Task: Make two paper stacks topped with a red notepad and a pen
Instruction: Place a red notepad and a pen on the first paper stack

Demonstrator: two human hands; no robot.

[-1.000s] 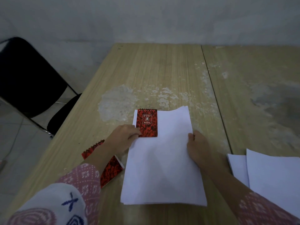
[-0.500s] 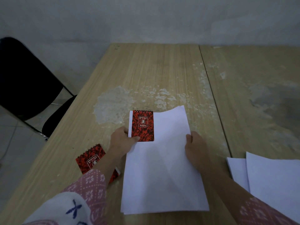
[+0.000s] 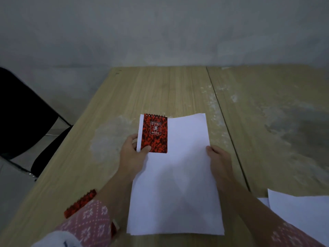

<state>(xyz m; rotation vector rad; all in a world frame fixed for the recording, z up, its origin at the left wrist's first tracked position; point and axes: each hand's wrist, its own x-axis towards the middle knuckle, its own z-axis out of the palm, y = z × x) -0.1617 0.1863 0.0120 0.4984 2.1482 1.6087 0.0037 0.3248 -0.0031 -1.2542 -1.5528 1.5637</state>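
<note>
A white paper stack [image 3: 178, 179] lies on the wooden table [image 3: 160, 90] in front of me. A red spiral notepad [image 3: 154, 133] rests flat on the stack's far left corner. My left hand [image 3: 132, 152] grips the stack's left edge, its thumb pressing the notepad's near left corner. My right hand [image 3: 218, 157] holds the stack's right edge. A second red notepad [image 3: 80, 203] lies on the table at the near left, mostly hidden under my left sleeve. More white sheets [image 3: 299, 214] lie at the near right. No pen is in view.
A black folding chair [image 3: 23, 122] stands left of the table. A seam [image 3: 226, 125] splits the table into two boards; the right board is stained. A grey wall closes the far side.
The notepad has been slid a little toward the stack's far left corner and squared up. Both hands stay at the stack's edges.
</note>
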